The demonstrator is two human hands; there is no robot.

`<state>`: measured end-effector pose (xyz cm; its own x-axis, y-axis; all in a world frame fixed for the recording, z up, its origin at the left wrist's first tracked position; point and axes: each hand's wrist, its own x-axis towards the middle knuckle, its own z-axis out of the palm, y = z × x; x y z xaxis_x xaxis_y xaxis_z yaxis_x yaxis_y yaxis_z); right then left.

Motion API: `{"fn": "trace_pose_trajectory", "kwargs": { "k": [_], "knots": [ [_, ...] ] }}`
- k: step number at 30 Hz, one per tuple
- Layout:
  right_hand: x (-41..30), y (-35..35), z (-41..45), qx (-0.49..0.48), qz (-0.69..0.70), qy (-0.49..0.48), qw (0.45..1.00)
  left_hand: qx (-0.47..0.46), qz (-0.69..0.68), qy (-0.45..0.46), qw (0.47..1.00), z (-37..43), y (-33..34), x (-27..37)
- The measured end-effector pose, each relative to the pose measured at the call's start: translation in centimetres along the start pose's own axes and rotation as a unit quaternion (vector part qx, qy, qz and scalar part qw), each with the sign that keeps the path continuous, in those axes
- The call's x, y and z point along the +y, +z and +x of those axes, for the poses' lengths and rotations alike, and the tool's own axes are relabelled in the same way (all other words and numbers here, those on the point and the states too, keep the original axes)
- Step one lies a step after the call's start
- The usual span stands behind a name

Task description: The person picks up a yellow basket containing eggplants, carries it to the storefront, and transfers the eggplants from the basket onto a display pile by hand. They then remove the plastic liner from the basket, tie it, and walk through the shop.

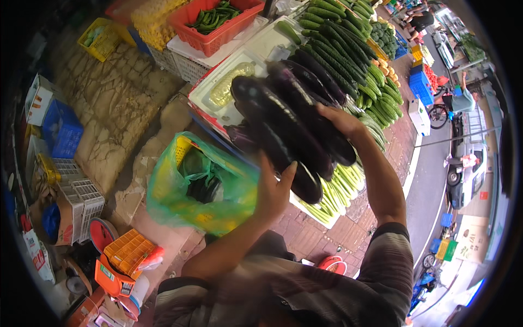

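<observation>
Between my two hands is a bunch of several long, glossy dark purple eggplants (278, 131), above the vegetable stand. My left hand (274, 190) grips their near left side, thumb raised against one of them. My right hand (341, 120) clasps the far right side; some of its fingers are hidden behind the eggplants. Lower left of the bunch, a green plastic bag (163, 196) lines a yellow crate (184, 150), with dark produce inside. More eggplants (314, 79) lie on the stand just beyond the bunch, beside dark green cucumbers (333, 61).
A white foam tray (204, 92) holds a yellowish wrapped bundle (231, 83). Long green beans (337, 192) lie at the stand's near end. A red crate (212, 39) contains green peppers (216, 17). An orange scale (116, 272) stands lower left; a road (429, 180) runs along the right.
</observation>
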<state>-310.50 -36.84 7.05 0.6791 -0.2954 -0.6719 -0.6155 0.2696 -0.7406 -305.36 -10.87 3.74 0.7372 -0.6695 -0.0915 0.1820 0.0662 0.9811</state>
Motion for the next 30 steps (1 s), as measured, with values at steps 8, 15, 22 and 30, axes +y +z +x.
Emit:
{"fn": "trace_pose_trajectory", "kwargs": {
  "k": [8, 15, 22, 30],
  "knots": [
    [6.3, 0.3, 6.9, 0.139, -0.423, -0.209, 0.871, -0.129, 0.267, 0.029, 0.955, 2.7, -0.4, -2.6],
    [8.3, 0.5, 5.9, 0.181, -0.488, -0.262, 0.813, -0.175, 0.314, -0.043, 0.932, 5.1, 0.1, -2.5],
    [7.0, 0.2, 6.4, 0.255, -0.481, -0.312, 0.779, -0.112, 0.471, 0.239, 0.842, 8.5, 1.7, -3.4],
    [6.0, 2.9, 1.1, 0.289, -0.213, -0.312, 0.880, -0.119, 0.383, 0.231, 0.887, 10.5, -1.9, -3.5]
  ]
}}
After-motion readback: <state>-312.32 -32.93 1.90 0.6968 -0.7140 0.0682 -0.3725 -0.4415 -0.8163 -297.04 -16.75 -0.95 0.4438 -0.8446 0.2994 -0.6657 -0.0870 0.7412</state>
